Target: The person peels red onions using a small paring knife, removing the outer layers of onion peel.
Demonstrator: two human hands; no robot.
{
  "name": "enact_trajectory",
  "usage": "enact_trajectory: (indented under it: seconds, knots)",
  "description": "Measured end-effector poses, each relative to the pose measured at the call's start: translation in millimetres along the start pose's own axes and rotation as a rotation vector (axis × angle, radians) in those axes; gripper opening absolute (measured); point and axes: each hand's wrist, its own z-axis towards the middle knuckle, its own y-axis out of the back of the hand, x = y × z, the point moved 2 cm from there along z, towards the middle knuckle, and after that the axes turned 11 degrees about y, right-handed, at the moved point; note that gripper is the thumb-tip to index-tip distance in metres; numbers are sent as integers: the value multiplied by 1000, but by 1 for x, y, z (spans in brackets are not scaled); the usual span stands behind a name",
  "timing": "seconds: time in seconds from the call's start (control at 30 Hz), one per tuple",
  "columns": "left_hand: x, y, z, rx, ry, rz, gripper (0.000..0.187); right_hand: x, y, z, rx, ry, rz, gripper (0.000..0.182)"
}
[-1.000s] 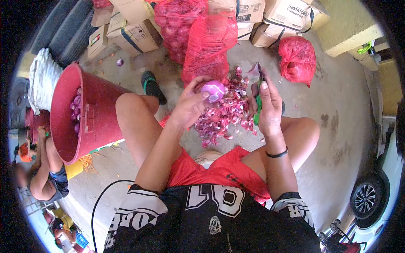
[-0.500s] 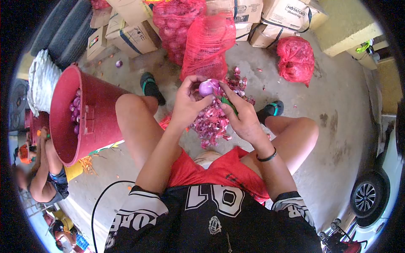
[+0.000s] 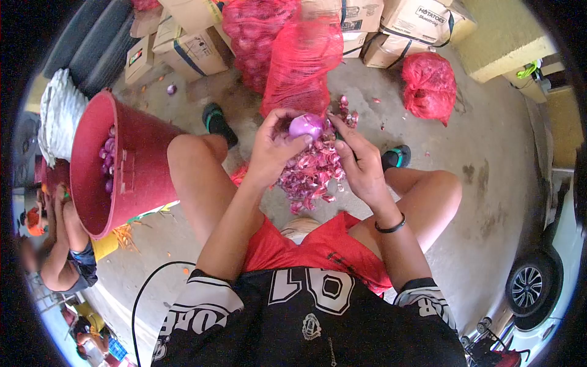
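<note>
A peeled purple onion (image 3: 306, 126) sits in my left hand (image 3: 273, 147), the fingers and thumb curled around it. My right hand (image 3: 361, 162) is just to the right of the onion, index finger and thumb reaching toward it. The green-handled knife in its grip is almost wholly hidden by the fingers now. Below both hands, a heap of onion skins (image 3: 309, 177) lies on the floor between my feet.
On my left stands a big red tub (image 3: 143, 165) with onions (image 3: 109, 156) inside. Red mesh sacks (image 3: 299, 67) and cardboard boxes (image 3: 189, 55) are ahead. A red bag (image 3: 429, 85) lies at right. Another person (image 3: 61, 244) sits at far left; a car wheel (image 3: 527, 287) shows at right.
My right hand has moved slightly right, away from the onion, and turned so the green handle no longer shows clearly. The onion shows more bare surface and has shifted slightly right in my left hand.
</note>
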Motion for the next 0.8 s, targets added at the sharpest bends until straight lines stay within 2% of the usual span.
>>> enact_trajectory:
  seconds: [0.03,0.13,0.23,0.33,0.43,0.63,0.8]
  knots:
    - [1,1,0,-24,4,7,38,2,-2,-2,5,5,2,44]
    - [-8,0,-2,35,197,-439,31,9,-12,-4,-41,-153,44,43]
    - [-6,7,-4,71,190,-429,30,0,-11,-5,150,0,43,46]
    - [0,12,-4,56,171,-399,31,-2,-15,-7,220,-106,52,51]
    - [0,11,-5,46,164,-374,29,3,-22,-8,147,-44,-60,55]
    - [3,7,-3,170,216,-473,25,6,-26,-4,78,56,-116,58]
    - [7,8,-1,134,274,-471,27,13,-21,-3,123,-25,-207,55]
